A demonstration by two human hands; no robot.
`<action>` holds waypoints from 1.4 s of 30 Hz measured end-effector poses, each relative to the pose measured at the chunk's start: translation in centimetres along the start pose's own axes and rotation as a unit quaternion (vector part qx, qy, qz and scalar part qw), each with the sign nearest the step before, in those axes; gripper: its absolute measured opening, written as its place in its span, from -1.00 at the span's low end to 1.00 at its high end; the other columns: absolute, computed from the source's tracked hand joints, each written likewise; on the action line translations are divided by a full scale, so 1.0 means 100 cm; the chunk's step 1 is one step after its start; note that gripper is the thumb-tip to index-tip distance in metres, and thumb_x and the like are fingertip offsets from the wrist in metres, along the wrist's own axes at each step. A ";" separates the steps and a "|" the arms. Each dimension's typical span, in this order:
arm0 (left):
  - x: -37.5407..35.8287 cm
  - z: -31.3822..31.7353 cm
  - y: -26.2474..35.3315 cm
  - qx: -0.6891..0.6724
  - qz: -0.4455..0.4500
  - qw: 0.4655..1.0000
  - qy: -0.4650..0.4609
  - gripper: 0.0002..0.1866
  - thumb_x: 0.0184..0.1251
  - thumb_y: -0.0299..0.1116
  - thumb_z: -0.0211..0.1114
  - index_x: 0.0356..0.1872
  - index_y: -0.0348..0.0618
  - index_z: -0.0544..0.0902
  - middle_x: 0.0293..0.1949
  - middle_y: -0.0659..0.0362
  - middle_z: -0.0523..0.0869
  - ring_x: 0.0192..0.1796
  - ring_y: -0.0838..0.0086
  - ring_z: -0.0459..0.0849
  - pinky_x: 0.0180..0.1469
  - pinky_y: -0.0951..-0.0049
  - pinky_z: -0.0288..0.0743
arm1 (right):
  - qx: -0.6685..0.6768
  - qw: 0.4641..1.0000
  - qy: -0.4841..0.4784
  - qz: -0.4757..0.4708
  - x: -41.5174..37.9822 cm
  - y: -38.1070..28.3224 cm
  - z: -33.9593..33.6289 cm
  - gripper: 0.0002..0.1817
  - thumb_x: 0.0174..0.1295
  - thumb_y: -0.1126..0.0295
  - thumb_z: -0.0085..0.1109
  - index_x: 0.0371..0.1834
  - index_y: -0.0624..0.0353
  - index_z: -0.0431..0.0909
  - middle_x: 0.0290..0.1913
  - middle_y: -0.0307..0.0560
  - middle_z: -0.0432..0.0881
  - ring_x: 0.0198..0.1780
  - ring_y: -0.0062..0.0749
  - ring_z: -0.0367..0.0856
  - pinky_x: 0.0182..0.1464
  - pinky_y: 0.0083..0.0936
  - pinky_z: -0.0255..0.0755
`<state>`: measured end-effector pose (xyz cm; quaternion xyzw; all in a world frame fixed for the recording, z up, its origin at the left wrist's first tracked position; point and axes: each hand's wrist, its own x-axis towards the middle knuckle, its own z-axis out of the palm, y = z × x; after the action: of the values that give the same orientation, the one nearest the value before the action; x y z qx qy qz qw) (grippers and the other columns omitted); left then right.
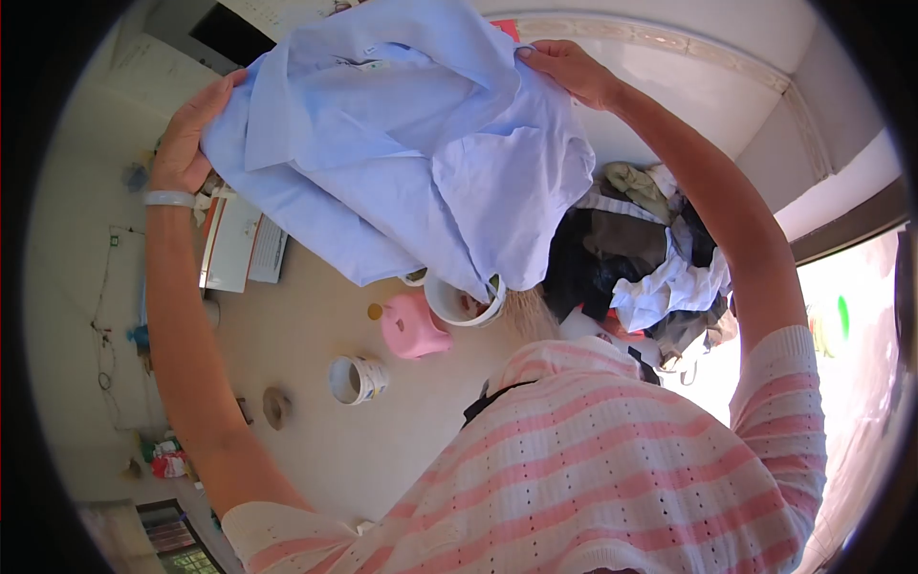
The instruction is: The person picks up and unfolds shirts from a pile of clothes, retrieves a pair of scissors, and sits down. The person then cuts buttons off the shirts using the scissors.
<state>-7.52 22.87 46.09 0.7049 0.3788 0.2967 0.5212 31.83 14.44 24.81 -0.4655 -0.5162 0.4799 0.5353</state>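
Note:
A light blue collared shirt (354, 182) is stretched out in the air between my two hands, at the top of the head view. My left hand (189, 134) grips its left side, thumb along the fabric edge and a pale band on the wrist. At the upper right, my right hand (569, 72) pinches the other shoulder area of the shirt. The collar lies open between them, with a small label showing inside. Loose folds of the cloth hang down toward the floor. The fingertips behind the fabric are hidden.
Below the shirt stand a pink plastic stool (413, 325), a white bucket (464, 301) and a smaller white bucket (357, 379). A heap of clothes (641, 249) lies at the right, near a bright doorway. A white-and-orange box (229, 241) is at the left.

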 end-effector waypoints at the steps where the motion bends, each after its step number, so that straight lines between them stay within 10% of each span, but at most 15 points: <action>1: -0.001 -0.014 -0.006 0.000 0.002 1.000 0.001 -0.65 0.28 -0.26 0.26 0.03 -0.21 0.58 -0.09 0.21 0.64 -0.06 0.57 0.57 0.07 0.56 0.42 | -0.061 0.997 0.049 -0.008 0.007 -0.009 -0.007 -0.67 0.33 0.20 0.04 0.00 0.17 0.57 -0.18 -0.26 0.64 -0.26 -0.58 0.60 -0.17 -0.57 0.54; 8: 0.003 -0.036 -0.044 0.072 0.013 0.993 0.093 -0.68 0.21 -0.39 0.31 -0.02 -0.25 0.62 -0.13 0.16 0.66 -0.13 0.56 0.59 -0.01 0.59 0.47 | -0.397 0.898 0.142 -0.128 0.040 -0.086 -0.028 -0.68 0.22 0.21 0.02 -0.35 0.28 0.61 -0.44 0.13 0.61 -0.42 -0.30 0.52 -0.32 -0.29 0.42; 9: 0.005 -0.036 -0.046 0.077 0.031 0.991 0.102 -0.70 0.21 -0.39 0.32 -0.03 -0.25 0.63 -0.15 0.15 0.67 -0.16 0.56 0.61 -0.05 0.59 0.49 | -0.539 0.789 0.056 -0.291 0.084 -0.071 -0.062 -0.64 0.21 0.15 0.04 -0.29 0.27 0.62 -0.33 0.13 0.65 -0.32 -0.27 0.57 -0.25 -0.30 0.45; 13: 0.010 -0.027 -0.049 0.087 0.063 0.985 0.139 -0.71 0.21 -0.44 0.30 -0.04 -0.24 0.64 -0.21 0.17 0.68 -0.25 0.59 0.60 -0.13 0.63 0.49 | -0.511 0.834 0.122 -0.170 0.047 -0.128 -0.042 -0.64 0.20 0.16 0.05 -0.35 0.29 0.60 -0.36 0.11 0.64 -0.32 -0.27 0.58 -0.22 -0.29 0.46; 18: 0.030 -0.031 -0.050 0.195 0.135 0.952 0.194 -0.72 0.20 -0.47 0.26 -0.04 -0.22 0.66 -0.25 0.18 0.67 -0.31 0.61 0.57 -0.21 0.66 0.45 | -0.662 0.731 -0.052 -0.158 0.024 -0.178 -0.035 -0.66 0.21 0.15 0.06 -0.38 0.25 0.60 -0.50 0.07 0.58 -0.36 -0.29 0.56 -0.22 -0.31 0.46; 20: 0.031 -0.029 -0.045 0.203 0.139 0.948 0.200 -0.72 0.20 -0.47 0.26 -0.04 -0.21 0.66 -0.25 0.17 0.67 -0.31 0.60 0.57 -0.22 0.65 0.45 | -0.630 0.766 -0.103 -0.075 0.016 -0.184 -0.032 -0.64 0.23 0.15 0.05 -0.26 0.29 0.56 -0.39 -0.04 0.59 -0.26 -0.37 0.53 -0.14 -0.41 0.45; 22: 0.035 -0.030 -0.042 0.211 0.144 0.945 0.203 -0.72 0.19 -0.47 0.26 -0.04 -0.21 0.66 -0.26 0.17 0.67 -0.32 0.60 0.57 -0.22 0.65 0.45 | -0.386 0.918 -0.020 -0.092 0.012 -0.167 -0.031 -0.64 0.21 0.22 0.08 -0.13 0.33 0.49 -0.22 -0.10 0.57 -0.15 -0.42 0.49 -0.02 -0.48 0.40; 35: 0.052 -0.038 -0.023 0.378 0.232 0.872 0.208 -0.72 0.18 -0.44 0.23 -0.06 -0.13 0.68 -0.22 0.16 0.72 -0.30 0.58 0.61 -0.16 0.58 0.48 | -0.185 0.901 -0.362 0.153 -0.024 -0.162 0.003 -0.27 -0.03 0.48 0.35 0.26 0.32 0.24 0.11 -0.02 0.51 0.15 -0.33 0.44 0.20 -0.39 0.37; 42: 0.052 -0.061 -0.026 0.379 0.246 0.879 0.152 -0.73 0.17 -0.46 0.22 -0.09 -0.17 0.68 -0.20 0.17 0.72 -0.25 0.55 0.63 -0.10 0.60 0.49 | -0.248 0.959 -0.109 0.079 -0.020 -0.164 0.010 -0.37 0.05 0.31 0.33 0.19 0.31 0.33 0.01 -0.02 0.55 -0.05 -0.34 0.52 -0.03 -0.46 0.44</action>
<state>-10.26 30.75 45.40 0.8654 0.3511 0.3523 0.0607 31.35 10.72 40.92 -0.5675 -0.6358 0.4258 0.3041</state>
